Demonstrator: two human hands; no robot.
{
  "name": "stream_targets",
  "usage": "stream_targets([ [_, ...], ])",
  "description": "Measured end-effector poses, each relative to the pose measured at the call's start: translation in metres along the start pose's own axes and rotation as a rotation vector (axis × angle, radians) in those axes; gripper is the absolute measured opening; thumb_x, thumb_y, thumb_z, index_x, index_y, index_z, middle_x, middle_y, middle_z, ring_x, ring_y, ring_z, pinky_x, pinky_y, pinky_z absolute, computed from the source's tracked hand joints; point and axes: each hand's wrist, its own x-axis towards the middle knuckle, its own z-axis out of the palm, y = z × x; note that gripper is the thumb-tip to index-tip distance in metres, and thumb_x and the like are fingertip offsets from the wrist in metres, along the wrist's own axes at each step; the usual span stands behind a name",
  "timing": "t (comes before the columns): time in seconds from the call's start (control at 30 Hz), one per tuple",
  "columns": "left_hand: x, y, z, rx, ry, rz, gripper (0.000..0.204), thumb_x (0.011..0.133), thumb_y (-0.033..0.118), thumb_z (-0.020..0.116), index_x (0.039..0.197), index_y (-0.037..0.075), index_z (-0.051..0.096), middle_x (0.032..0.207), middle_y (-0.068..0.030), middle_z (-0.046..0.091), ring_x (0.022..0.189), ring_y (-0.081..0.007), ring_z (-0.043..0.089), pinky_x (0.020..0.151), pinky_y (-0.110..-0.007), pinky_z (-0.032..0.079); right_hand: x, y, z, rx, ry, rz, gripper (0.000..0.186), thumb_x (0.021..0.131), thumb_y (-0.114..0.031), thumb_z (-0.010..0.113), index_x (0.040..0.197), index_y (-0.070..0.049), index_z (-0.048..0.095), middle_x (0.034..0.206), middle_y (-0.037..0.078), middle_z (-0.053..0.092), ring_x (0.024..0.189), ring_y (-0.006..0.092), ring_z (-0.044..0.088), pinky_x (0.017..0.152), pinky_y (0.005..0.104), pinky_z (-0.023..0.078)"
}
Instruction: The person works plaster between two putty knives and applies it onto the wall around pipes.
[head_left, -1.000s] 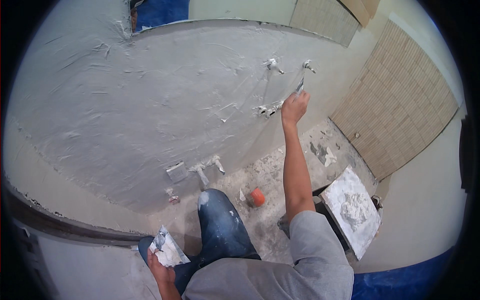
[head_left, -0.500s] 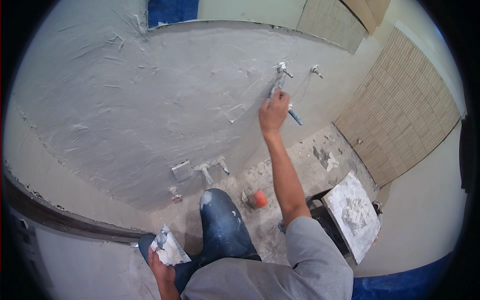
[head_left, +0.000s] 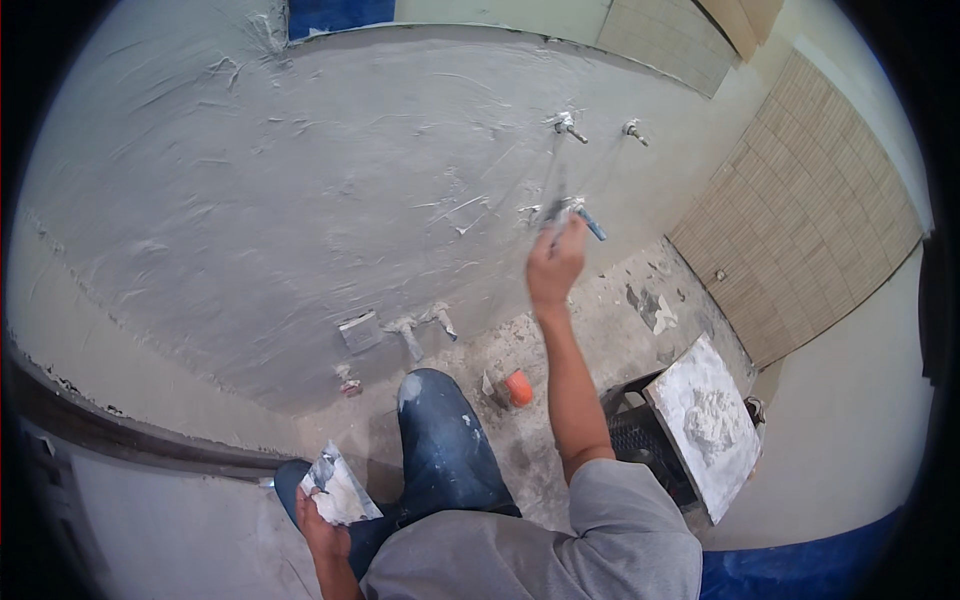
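Observation:
My right hand (head_left: 555, 268), reaching out to the grey plastered wall (head_left: 330, 190), is closed on a thin putty knife (head_left: 556, 205), smeared by motion. Its blade is close to the wall, below a metal pipe fitting (head_left: 568, 128); contact cannot be made out. Just right of the fingers a blue pipe stub (head_left: 592, 224) sticks out of the wall. Down at the lower left, my left hand (head_left: 322, 530) grips the edge of a small flat plaster plate (head_left: 343, 495) with white paste on it, held over my leg.
At right, a board (head_left: 745, 470) heaped with white paste rests on a dark crate (head_left: 645, 440). An orange cup-like piece (head_left: 518, 388) lies on the rough floor. A second metal fitting (head_left: 634, 132), pipe stubs (head_left: 408, 338) and a square wall box (head_left: 360, 331) project from the wall.
My right hand has moved down the wall with the putty knife, away from the upper metal fitting, beside the blue pipe stub. The left hand and its plate stay about where they were.

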Motion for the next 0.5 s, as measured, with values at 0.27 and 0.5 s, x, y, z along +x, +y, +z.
stream_targets([
  [0.27, 0.0, 0.001, -0.016, -0.006, -0.069, 0.019, 0.036, 0.101, 0.015, 0.045, 0.134, 0.002, 0.049, 0.122, -0.012, 0.063, 0.108, -0.0256, 0.066, 0.093, -0.039, 0.055, 0.072, 0.117, 0.022, -0.246, 0.091, 0.157, 0.029, 0.088, -0.011, 0.051, 0.11, 0.007, 0.058, 0.109, 0.023, 0.055, 0.1, 0.043, 0.057, 0.086, 0.0493, 0.046],
  [0.5, -0.004, 0.002, -0.024, -0.04, 0.017, -0.002, 0.036, 0.102, 0.017, 0.045, 0.134, 0.002, 0.048, 0.122, -0.0125, 0.062, 0.109, -0.0262, 0.066, 0.092, -0.041, 0.056, 0.061, 0.13, 0.035, -0.312, -0.041, 0.149, 0.036, 0.086, -0.009, 0.054, 0.118, 0.007, 0.058, 0.111, 0.023, 0.056, 0.102, 0.0423, 0.058, 0.089, 0.0486, 0.047],
])
